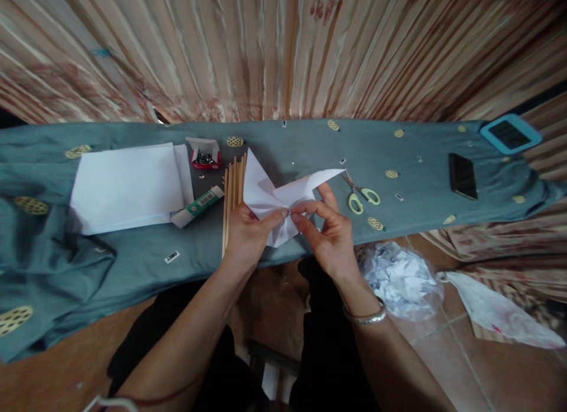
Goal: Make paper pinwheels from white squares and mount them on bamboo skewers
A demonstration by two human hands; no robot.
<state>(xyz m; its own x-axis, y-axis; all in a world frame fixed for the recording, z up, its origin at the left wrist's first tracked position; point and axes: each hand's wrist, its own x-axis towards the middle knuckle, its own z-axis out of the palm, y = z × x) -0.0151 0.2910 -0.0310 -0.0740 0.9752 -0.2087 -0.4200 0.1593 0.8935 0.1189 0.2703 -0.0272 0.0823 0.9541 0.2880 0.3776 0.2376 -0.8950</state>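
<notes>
A white paper pinwheel (pixel 279 202) with folded, pointed vanes is held up over the table's front edge. My left hand (pixel 248 229) grips its left side, thumb pressed near the centre. My right hand (pixel 328 232) has thumb and index finger pinched together at the pinwheel's centre, on something tiny and dark that is too small to name. Other right fingers reach behind the right vane. Just left of the paper lies a row of thin wooden sticks (pixel 230 193). Green-handled scissors (pixel 359 194) lie to its right.
On the teal tablecloth (pixel 310 143) are stacked white paper (pixel 128 187), an open red box (pixel 206 155) of small dark pieces and a green-and-white box (pixel 199 206). A phone (pixel 463 175) and blue-framed device (pixel 510 133) lie right. A clear bag of paper scraps (pixel 401 279) stands on the floor.
</notes>
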